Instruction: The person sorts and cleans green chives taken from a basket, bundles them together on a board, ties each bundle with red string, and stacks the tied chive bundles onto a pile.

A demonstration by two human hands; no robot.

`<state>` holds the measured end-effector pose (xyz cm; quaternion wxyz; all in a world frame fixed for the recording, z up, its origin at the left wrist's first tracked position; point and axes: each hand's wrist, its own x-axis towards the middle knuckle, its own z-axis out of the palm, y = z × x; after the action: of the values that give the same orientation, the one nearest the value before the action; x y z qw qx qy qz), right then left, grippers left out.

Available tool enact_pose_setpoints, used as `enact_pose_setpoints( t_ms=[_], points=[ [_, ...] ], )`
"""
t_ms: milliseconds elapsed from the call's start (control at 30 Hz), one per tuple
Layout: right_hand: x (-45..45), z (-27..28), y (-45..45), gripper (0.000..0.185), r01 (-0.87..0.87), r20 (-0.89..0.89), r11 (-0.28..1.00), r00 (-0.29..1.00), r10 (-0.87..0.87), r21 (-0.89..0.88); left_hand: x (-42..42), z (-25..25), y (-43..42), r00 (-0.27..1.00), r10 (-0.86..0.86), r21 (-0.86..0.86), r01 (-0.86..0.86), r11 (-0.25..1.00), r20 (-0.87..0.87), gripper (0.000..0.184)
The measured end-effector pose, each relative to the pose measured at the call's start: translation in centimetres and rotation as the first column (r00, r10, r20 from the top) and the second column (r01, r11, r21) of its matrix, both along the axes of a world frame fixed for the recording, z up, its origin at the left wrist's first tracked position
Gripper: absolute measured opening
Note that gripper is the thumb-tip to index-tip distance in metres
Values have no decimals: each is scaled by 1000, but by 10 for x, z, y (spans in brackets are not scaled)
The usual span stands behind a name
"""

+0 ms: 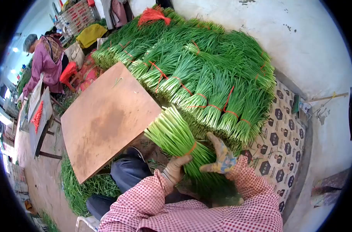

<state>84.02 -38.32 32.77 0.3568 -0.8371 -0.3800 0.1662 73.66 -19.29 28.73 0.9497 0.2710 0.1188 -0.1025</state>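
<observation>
A bundle of green leafy stalks (172, 133), tied with an orange-red band, is held tilted in front of my body, its pale cut ends toward the upper left. My gloved left hand (175, 169) is closed around the bundle near the band. On the bundle's other side, my right hand (220, 157), in a patterned glove, has its thumb and fingers spread apart beside the leaves. The lower leaves are blurred. A square wooden board (110, 116) stands left of the bundle.
A large pile of tied bundles (207, 69) lies against the wall, with red ties (153, 16) on top. Loose greens (81, 189) lie below the board. Another person (46, 62) bends over a table (42, 116) at the left. Patterned sheeting (280, 143) covers the right side.
</observation>
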Motion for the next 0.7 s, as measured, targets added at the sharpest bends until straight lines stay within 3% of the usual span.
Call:
enact_pose_setpoints(
  t_ms=[100, 133, 167, 233, 267, 300, 333, 367, 400, 433, 467, 500, 533, 567, 600, 633, 700],
  points=[
    [-30, -30, 1, 130, -129, 5, 985, 991, 130, -116, 4, 7, 4, 990, 67, -121, -82, 989, -121, 54],
    [-43, -55, 0, 128, -82, 126, 997, 989, 83, -15, 4, 2, 1, 983, 95, -92, -111, 990, -159, 54],
    [-48, -64, 1, 128, -88, 121, 996, 989, 90, -24, 5, -2, -3, 973, 126, -65, -141, 988, -193, 55],
    [-46, -72, 1, 122, 68, -43, 995, 997, -65, 79, 11, -7, -12, 968, 131, -86, -153, 985, -214, 57],
    [-39, -65, -3, 122, 61, -44, 995, 997, -58, 75, 17, -1, -13, 965, 124, -89, -148, 985, -233, 60],
    [-28, -52, -12, 116, 78, -197, 995, 978, -65, 59, 20, 7, -14, 964, 127, -91, -152, 984, -235, 60],
    [-17, -33, -18, 111, 95, -345, 995, 936, -76, 39, 28, 36, -13, 982, 111, -24, -116, 993, -151, 62],
    [-2, -1, -18, 107, 101, -259, 994, 962, -89, 34, 40, 57, -10, 994, 86, 42, -83, 996, -67, 65],
    [16, 33, -17, 104, 107, -168, 994, 981, -101, 24, 51, 64, 3, 995, -29, 245, 4, 969, 97, 86],
    [34, 52, -22, 99, 104, -149, 989, 985, -88, 103, 61, 72, 23, 993, -93, 442, 52, 896, 70, 93],
    [82, 93, -22, 98, 57, 109, 992, 992, -70, 113, 74, 80, 45, 989, -145, 611, 91, 786, 40, 101],
    [112, 120, -16, 97, 13, 277, 997, 960, -34, 77, 82, 90, 62, 989, -120, 817, -3, 576, 89, 112],
    [139, 142, -8, 96, -29, 437, 999, 899, 9, 38, 91, 55, 88, 938, -146, 917, -260, 301, 314, 110],
    [170, 160, 4, 97, -7, 426, 1000, 904, -3, 21, 94, 75, 113, 980, -169, 993, -94, 73, 105, 106],
    [200, 176, 16, 97, -23, 570, 998, 820, 56, -65, 102, 70, 135, 966, -245, 919, -167, -356, 81, 101],
    [230, 184, 35, 98, 98, 557, 985, 831, -3, -141, 105, 61, 150, 967, -239, 921, -166, -352, 83, 101],
    [298, 179, 78, 100, 368, 619, 862, 781, -84, -347, 109, 39, 171, 968, -220, 664, -85, -743, -122, 98]
  ],
)
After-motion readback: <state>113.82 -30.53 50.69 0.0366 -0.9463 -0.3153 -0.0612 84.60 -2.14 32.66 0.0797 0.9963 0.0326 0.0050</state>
